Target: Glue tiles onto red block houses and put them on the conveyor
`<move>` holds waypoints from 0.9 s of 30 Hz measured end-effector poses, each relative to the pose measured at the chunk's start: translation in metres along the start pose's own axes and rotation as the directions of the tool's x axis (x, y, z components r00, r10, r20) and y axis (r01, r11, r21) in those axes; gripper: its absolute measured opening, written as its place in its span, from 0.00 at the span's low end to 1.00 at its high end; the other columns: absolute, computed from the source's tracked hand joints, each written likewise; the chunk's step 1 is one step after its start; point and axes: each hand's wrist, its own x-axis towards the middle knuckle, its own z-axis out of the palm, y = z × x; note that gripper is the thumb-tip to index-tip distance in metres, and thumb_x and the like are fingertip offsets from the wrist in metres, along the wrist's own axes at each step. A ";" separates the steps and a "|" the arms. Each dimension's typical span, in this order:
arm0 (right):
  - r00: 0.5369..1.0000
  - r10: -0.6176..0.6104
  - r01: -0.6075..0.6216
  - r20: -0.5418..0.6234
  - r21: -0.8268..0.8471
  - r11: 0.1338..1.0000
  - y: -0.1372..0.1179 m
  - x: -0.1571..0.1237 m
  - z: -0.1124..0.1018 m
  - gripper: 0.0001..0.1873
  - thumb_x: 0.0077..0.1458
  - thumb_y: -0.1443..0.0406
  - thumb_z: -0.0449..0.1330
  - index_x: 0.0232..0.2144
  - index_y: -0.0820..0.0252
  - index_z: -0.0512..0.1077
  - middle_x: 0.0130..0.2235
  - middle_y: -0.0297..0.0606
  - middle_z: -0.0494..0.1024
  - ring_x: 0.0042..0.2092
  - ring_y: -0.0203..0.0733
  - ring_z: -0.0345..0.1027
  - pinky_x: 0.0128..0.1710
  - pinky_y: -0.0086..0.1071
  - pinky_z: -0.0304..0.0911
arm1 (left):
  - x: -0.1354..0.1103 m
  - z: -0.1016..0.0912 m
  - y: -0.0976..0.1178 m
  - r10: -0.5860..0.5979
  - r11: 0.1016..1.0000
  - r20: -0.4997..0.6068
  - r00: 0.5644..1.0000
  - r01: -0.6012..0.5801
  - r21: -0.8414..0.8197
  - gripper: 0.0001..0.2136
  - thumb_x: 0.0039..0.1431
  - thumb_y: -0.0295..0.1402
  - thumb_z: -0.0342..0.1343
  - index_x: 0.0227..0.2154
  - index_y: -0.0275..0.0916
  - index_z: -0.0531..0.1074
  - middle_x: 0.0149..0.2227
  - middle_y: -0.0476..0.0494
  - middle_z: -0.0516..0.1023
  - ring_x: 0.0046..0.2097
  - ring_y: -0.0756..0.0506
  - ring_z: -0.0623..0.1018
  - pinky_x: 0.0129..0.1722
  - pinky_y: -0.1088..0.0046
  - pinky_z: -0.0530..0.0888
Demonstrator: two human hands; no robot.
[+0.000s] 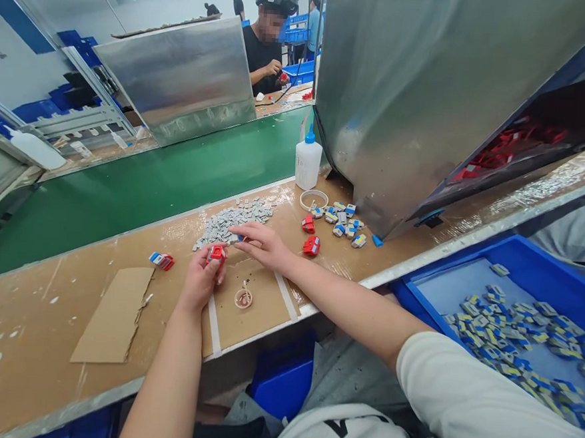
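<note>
My left hand (203, 278) is closed around a small red plastic part (216, 254), which it holds up above the cardboard-covered bench. Beside it, my right hand (265, 245) reaches in from the right with thumb and fingers pinched. A small blue piece (241, 239) shows between those fingers, its shape mostly hidden. Just behind both hands spreads a pile of small flat grey pieces (232, 220). A little cup (243, 298) with brownish contents and a thin stick stands in front of them.
Red parts (311, 246) and several grey-blue-yellow parts (341, 217) lie right, near a white squeeze bottle (307, 161). A red-and-blue part (162, 260) and cardboard sheet (112, 316) lie left. A blue bin (520, 261), metal panel (405, 107) and green belt (175, 177) surround the bench. Someone works opposite.
</note>
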 end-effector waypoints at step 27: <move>0.943 -0.167 0.257 0.289 -0.310 0.915 0.005 -0.003 0.007 0.17 0.72 0.60 0.55 0.56 0.57 0.77 0.45 0.46 0.78 0.47 0.44 0.73 0.50 0.36 0.70 | 0.000 0.004 -0.012 -0.073 0.965 -0.123 0.990 0.102 0.243 0.31 0.58 0.68 0.52 0.29 0.40 0.70 0.20 0.52 0.59 0.20 0.52 0.58 0.18 0.77 0.56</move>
